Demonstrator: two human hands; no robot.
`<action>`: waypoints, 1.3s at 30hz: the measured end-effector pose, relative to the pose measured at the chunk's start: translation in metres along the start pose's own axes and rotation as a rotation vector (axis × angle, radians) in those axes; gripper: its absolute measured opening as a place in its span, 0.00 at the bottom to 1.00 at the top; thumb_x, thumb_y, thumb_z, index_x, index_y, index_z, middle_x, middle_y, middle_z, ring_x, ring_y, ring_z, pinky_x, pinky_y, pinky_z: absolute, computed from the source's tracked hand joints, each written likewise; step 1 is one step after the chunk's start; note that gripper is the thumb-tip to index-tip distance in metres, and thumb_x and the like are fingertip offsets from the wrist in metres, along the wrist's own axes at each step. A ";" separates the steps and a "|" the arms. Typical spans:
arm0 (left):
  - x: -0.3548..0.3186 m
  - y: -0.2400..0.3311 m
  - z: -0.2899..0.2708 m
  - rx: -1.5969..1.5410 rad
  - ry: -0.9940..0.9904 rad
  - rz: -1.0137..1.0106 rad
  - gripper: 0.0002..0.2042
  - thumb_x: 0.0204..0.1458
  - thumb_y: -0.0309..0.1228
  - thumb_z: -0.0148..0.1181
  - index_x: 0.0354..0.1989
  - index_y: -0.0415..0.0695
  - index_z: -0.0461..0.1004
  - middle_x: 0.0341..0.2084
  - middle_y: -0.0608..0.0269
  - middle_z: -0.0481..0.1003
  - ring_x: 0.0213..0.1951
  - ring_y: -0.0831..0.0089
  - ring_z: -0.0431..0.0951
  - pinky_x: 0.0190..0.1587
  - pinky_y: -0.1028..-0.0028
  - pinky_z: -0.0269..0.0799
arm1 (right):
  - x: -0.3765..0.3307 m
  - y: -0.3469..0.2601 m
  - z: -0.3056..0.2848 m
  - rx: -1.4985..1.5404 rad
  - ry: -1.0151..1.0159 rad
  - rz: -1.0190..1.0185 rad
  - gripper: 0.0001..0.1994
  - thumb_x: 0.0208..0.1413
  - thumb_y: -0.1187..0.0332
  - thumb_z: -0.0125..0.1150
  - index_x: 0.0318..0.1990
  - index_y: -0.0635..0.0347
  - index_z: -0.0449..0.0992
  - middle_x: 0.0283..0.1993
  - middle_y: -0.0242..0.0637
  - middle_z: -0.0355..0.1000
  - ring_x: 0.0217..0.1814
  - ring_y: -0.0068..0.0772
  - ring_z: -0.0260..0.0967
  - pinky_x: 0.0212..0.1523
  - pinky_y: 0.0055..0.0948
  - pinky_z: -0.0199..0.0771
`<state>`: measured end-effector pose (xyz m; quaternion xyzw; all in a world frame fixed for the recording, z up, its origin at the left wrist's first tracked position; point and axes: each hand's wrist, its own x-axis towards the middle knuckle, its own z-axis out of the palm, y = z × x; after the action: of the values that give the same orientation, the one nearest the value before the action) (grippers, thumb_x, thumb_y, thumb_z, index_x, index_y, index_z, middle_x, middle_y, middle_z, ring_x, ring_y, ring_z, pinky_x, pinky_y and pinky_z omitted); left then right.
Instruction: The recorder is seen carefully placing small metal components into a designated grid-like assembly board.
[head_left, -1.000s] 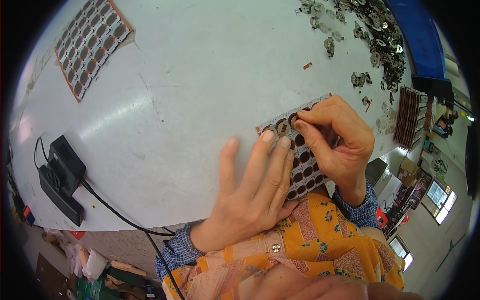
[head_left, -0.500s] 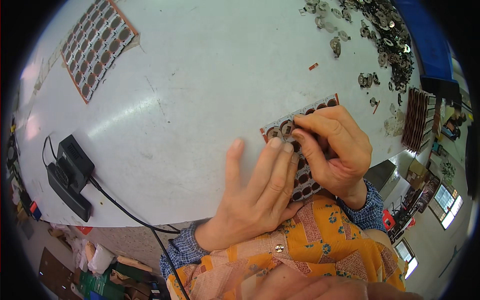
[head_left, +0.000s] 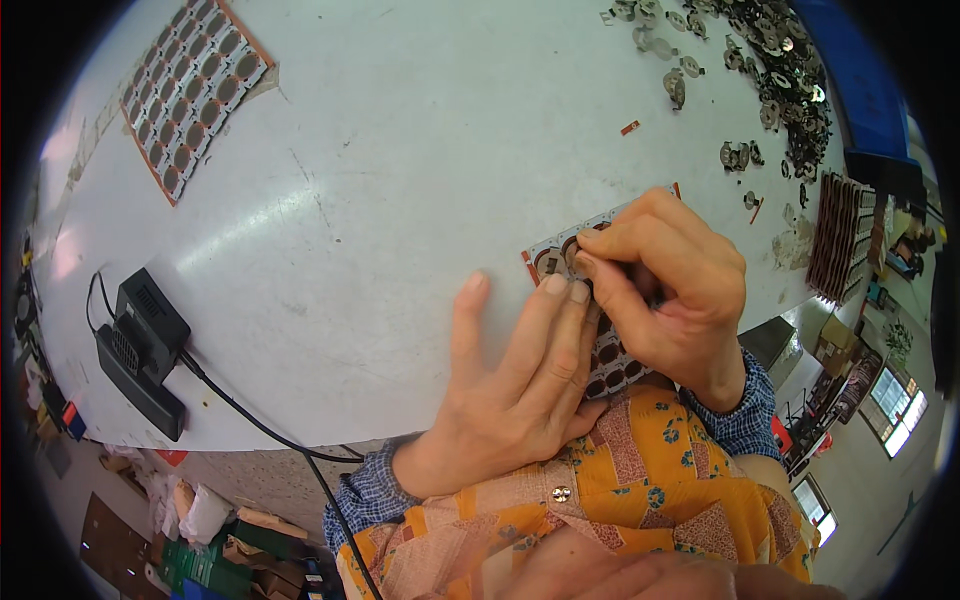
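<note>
Fingers of your left hand (head_left: pixel 515 385) lie flat, open, pinning the red-edged perforated panel of round brown parts (head_left: pixel 610 360) at the white table's (head_left: pixel 400 180) near edge. Keep that pressure while your right hand (head_left: pixel 665 285) pinches 1 part at the panel's far corner. Since 1 second ago, both hands look barely shifted.

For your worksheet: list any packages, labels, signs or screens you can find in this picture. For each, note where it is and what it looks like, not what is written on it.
Green boxes: on the floor under the table's near edge, lower left; flat green packs, stacked.
Brown cardboard sheet: on the floor left of them; flat, plain.
No labels, signs or screens can be made out.
</note>
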<state>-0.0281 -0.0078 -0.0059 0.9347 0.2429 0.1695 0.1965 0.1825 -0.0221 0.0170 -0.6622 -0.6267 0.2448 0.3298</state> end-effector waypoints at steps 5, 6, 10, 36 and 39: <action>0.001 -0.002 -0.005 -0.010 -0.037 0.002 0.33 0.61 0.58 0.65 0.56 0.35 0.85 0.62 0.50 0.80 0.70 0.53 0.75 0.73 0.27 0.61 | -0.002 0.003 -0.012 -0.098 0.203 -0.024 0.16 0.54 0.84 0.78 0.50 0.66 0.86 0.44 0.38 0.80 0.35 0.23 0.75 0.32 0.21 0.69; 0.001 -0.002 -0.006 -0.026 -0.038 0.005 0.34 0.60 0.58 0.66 0.57 0.34 0.85 0.62 0.49 0.80 0.70 0.53 0.75 0.74 0.28 0.60 | -0.003 0.006 -0.016 -0.097 0.208 -0.025 0.17 0.54 0.83 0.78 0.51 0.66 0.86 0.45 0.39 0.80 0.37 0.24 0.75 0.33 0.21 0.70; 0.002 -0.004 -0.007 -0.062 -0.035 0.015 0.37 0.55 0.57 0.70 0.60 0.33 0.83 0.62 0.48 0.80 0.69 0.52 0.76 0.75 0.30 0.59 | -0.005 0.019 -0.030 -0.407 0.161 -0.044 0.24 0.54 0.77 0.80 0.60 0.62 0.85 0.52 0.42 0.79 0.54 0.38 0.76 0.48 0.31 0.74; 0.003 0.007 -0.015 -1.600 0.223 -0.608 0.08 0.68 0.20 0.66 0.52 0.31 0.79 0.41 0.62 0.84 0.40 0.82 0.82 0.42 0.78 0.79 | -0.035 -0.023 -0.049 0.537 -0.012 0.116 0.10 0.57 0.80 0.80 0.38 0.65 0.81 0.36 0.27 0.74 0.35 0.15 0.72 0.35 0.18 0.68; 0.002 0.008 -0.016 -1.595 0.232 -0.616 0.07 0.67 0.20 0.66 0.50 0.32 0.80 0.40 0.63 0.84 0.40 0.82 0.81 0.41 0.78 0.79 | -0.038 -0.024 -0.049 0.535 -0.008 0.105 0.10 0.57 0.81 0.80 0.39 0.65 0.81 0.36 0.27 0.74 0.35 0.15 0.73 0.34 0.18 0.69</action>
<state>-0.0296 -0.0087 0.0117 0.3867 0.3123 0.3232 0.8053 0.1992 -0.0660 0.0645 -0.5820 -0.5058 0.4211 0.4776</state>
